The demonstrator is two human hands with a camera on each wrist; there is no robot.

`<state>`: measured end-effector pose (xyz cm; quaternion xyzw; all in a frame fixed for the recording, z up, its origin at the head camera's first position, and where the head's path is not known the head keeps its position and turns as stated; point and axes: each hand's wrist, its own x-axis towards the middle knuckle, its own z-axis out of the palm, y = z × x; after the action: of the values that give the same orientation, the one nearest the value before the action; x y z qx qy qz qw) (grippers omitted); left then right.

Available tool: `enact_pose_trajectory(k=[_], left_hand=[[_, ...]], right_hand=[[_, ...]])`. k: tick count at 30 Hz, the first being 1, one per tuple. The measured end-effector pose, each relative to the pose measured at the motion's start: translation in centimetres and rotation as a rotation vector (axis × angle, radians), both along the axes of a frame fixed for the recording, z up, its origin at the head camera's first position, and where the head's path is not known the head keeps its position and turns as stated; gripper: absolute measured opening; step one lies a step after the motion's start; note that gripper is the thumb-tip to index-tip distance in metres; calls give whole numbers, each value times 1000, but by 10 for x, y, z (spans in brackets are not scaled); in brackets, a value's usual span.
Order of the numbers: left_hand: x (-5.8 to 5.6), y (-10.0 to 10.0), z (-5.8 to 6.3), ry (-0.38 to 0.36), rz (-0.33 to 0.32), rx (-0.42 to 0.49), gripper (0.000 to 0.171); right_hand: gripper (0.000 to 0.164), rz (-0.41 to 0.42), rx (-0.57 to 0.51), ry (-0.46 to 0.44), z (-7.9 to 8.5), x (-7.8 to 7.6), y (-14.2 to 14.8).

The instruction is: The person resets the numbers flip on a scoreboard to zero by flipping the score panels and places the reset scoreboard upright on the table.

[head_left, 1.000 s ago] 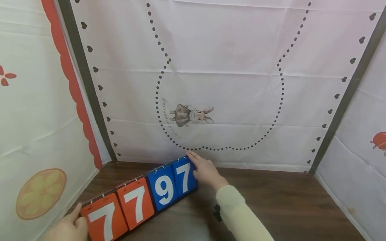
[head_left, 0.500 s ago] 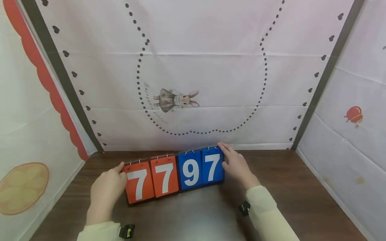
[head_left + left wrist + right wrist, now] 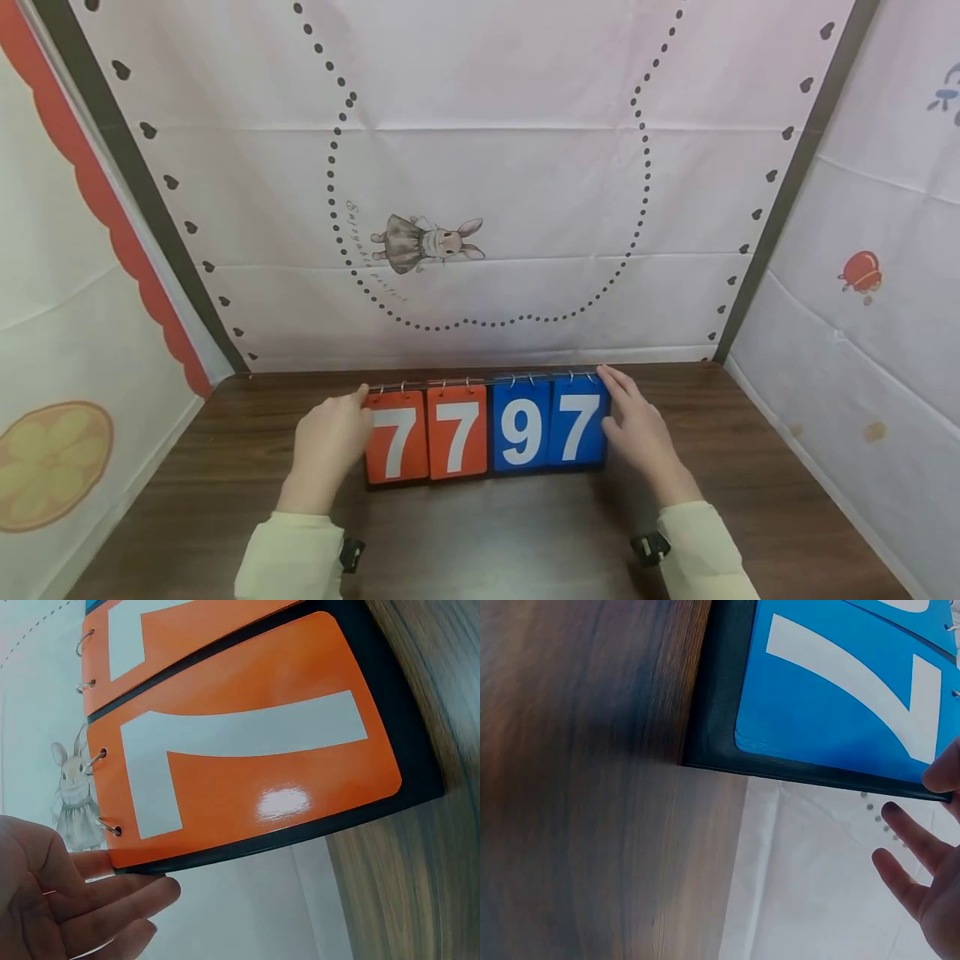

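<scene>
A flip scoreboard (image 3: 489, 429) stands on the table near the back wall, reading 7 7 on orange-red cards and 9 7 on blue cards. Metal rings bind the cards along its top edge. My left hand (image 3: 330, 442) holds its upper left corner; in the left wrist view, fingers (image 3: 120, 907) lie along the black side edge beside the orange 7 card (image 3: 247, 757). At the opposite upper corner, my right hand (image 3: 641, 429) pinches the board, with the thumb (image 3: 943, 771) on the front of the blue 7 card (image 3: 840, 690) and two fingers spread off the edge.
The brown wooden table (image 3: 480, 542) extends in front of the scoreboard and to both sides. White printed cloth (image 3: 510, 208) with a rabbit picture (image 3: 427, 242) hangs close behind. Cloth walls also enclose the left and right sides.
The scoreboard has turned from a steep slant to nearly parallel with the back wall. In the head view, both hands appear further right, still at its ends, and the camera view has shifted.
</scene>
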<state>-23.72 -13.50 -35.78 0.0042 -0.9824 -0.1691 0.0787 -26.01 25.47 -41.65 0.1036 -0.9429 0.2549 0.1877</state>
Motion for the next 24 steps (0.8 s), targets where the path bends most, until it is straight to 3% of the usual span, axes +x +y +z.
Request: enact_pose_trajectory(k=[9,12,17,24], left_hand=[[11,13,-5,9,38,55,44],[10,12,-8,15,34,60,45],[-4,9,-9,10,15,30,46],[-34,8,-4,-7,-7,-27,50]], right_hand=[[61,-39,-60,27,-6,23,15],[60,-42,-89,26,-7,28,16],[59,-61,-100,51,-11,37,16],[64,-66,-31,127,-10,62,10]])
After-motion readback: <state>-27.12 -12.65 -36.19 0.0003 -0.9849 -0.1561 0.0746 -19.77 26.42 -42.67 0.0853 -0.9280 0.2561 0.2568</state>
